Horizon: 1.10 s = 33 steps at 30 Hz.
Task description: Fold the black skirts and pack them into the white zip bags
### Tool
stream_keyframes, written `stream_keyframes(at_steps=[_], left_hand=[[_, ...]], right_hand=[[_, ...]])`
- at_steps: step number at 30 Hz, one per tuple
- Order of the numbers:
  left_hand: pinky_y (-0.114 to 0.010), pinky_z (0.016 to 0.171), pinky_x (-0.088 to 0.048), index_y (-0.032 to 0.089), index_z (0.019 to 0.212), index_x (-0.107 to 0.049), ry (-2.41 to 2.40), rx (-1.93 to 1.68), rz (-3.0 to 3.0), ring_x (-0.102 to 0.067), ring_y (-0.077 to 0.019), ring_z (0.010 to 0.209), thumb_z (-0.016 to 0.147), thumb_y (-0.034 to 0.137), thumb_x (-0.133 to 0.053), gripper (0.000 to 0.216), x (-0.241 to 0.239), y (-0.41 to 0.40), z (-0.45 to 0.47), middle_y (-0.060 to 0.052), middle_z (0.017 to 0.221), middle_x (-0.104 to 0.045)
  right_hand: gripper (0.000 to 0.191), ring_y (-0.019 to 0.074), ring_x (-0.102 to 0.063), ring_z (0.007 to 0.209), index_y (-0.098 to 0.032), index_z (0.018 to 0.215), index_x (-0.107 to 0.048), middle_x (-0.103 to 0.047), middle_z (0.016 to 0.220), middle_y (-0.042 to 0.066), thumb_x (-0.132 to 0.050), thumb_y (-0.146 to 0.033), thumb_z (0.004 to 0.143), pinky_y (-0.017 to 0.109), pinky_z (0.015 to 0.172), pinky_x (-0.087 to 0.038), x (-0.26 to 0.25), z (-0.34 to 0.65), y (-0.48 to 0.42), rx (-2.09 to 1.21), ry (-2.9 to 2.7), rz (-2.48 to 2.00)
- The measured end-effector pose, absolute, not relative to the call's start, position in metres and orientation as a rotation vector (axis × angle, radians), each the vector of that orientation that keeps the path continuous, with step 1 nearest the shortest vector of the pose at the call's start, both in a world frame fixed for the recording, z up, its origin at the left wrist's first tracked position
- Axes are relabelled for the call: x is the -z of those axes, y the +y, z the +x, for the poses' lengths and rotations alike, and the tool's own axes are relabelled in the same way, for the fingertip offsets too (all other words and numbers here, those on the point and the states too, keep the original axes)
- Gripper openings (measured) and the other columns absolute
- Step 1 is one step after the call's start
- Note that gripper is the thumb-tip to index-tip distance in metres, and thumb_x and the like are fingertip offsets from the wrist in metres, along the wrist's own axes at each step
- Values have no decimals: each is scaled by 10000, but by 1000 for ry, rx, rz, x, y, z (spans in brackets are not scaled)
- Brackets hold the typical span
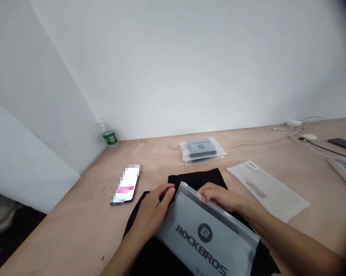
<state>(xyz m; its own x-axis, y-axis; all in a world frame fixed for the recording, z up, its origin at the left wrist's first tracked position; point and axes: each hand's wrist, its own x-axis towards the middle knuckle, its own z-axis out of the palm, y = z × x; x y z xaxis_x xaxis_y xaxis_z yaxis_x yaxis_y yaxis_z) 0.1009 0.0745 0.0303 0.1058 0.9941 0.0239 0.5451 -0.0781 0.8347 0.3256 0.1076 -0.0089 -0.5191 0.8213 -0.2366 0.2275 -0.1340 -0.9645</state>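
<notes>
A frosted zip bag point(236, 237) printed ROCKBROS lies tilted across black cloth point(195, 177), with a grey content showing through. My right hand point(220, 196) pinches the bag's clear zip edge near its upper middle. Against the bag's left end is my left hand point(154, 209), its fingers curled and thumb close to them along that edge; its grip there is partly hidden. A pale slider piece sits at the zip's upper left corner, between the two hands. The cloth spreads beneath the bag and both forearms.
A lit phone point(126, 186) lies to the left, and a water bottle point(109, 134) stands in the corner. Packed bags point(202, 150) lie near the wall. A flat frosted bag point(272, 191) is at right. Cables, a white puck point(309, 137) and a dark phone point(343, 144) lie farther right.
</notes>
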Motion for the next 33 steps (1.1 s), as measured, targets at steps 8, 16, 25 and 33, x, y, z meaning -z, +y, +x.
stream_keyframes(at_steps=[8,16,25,33], left_hand=[[-224,531,-333,186,606,-507,1387,-792,1608,-453,-133,574,793,420,-453,305,-17,80,128,35,590,-485],[-217,532,-319,192,579,-468,1402,-851,1524,-409,-121,569,791,407,-486,302,-19,71,122,50,577,-438],[-187,462,-341,179,657,-527,1497,-1083,1087,-405,-94,505,705,466,-603,301,-4,69,67,60,556,-473],[-213,592,-477,204,829,-581,1324,-1609,396,-574,-114,650,694,343,-646,204,-6,38,106,19,761,-628]], right_hand=[[192,80,-357,534,-183,717,-515,-406,611,-49,-452,-342,806,193,472,-272,-4,308,108,-1592,-1805,-1065],[162,88,-420,616,-171,661,-506,-475,647,-43,-474,-218,813,210,573,-317,-10,306,104,-1471,-1965,-997],[196,125,-587,531,-192,701,-448,-566,599,-24,-451,-346,821,202,449,-392,-3,364,90,-1817,-1773,-1103],[366,187,-622,887,-250,1065,-502,-636,1046,54,-382,-523,853,360,778,-469,9,338,59,-1944,-611,-730]])
